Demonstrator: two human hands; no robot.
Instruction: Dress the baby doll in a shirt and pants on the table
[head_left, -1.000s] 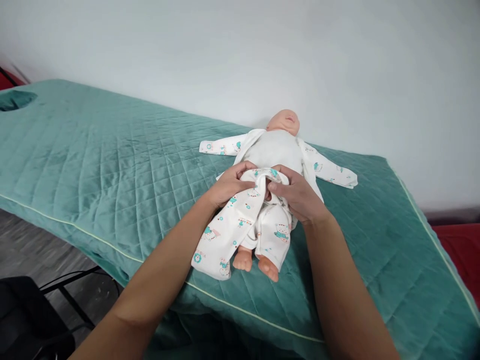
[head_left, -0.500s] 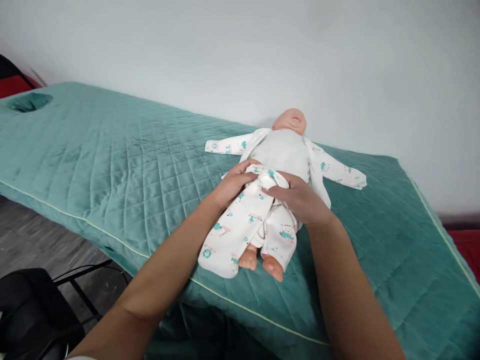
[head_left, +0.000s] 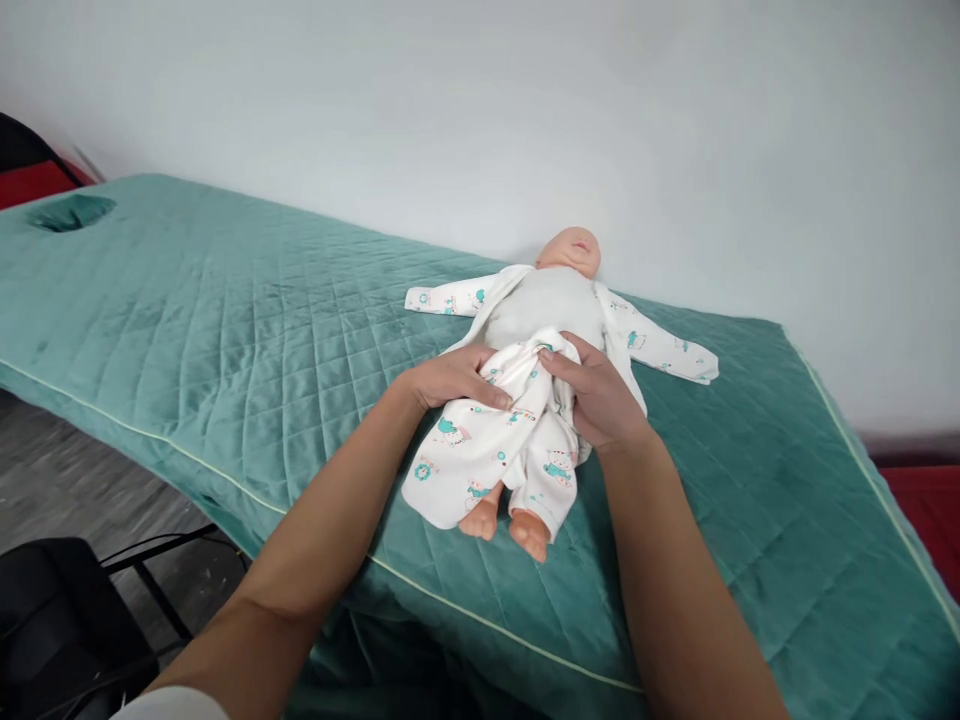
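Note:
A baby doll point(head_left: 570, 252) lies on its back, head toward the wall and feet toward me. Its white printed jacket point(head_left: 667, 340) is spread open with both sleeves stretched out, baring a plain pale torso. White baby trousers point(head_left: 450, 455) with teal prints are bunched over its lower body. One trouser leg covers the doll's leg on the right; the other hangs flat on the left beside a bare foot point(head_left: 480, 518). My left hand point(head_left: 465, 378) grips the trouser cloth on the left, thumb on top. My right hand point(head_left: 596, 390) pinches the gathered waist, its fingers partly hidden.
The doll lies on a green quilted massage bed point(head_left: 300, 350) with a face hole point(head_left: 71, 213) at the far left. A pale wall point(head_left: 480, 120) runs behind it. A black chair point(head_left: 64, 620) stands at lower left, and something red point(head_left: 922, 510) at right.
My left hand has slid down the trousers with its thumb now lower on the cloth. The waist is more gathered under my right hand, and the loose leg has shifted slightly upward.

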